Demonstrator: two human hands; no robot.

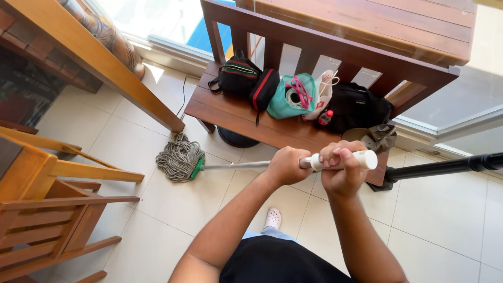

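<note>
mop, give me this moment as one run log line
left hand: shut on mop handle | right hand: shut on white grip | mop head: on tiled floor by wooden bench

there is just one view, from the camera on my head, looking steeply down over my chest and forearms at the tiled floor (450, 209) right below me. it sits close to my left hand (285, 165) and right hand (340, 170), which fill the middle of the frame, and faces forward toward the wooden bench (236, 118) under the window. the chair (47, 209) lies at the left edge, and no second view shares any of this.
</note>
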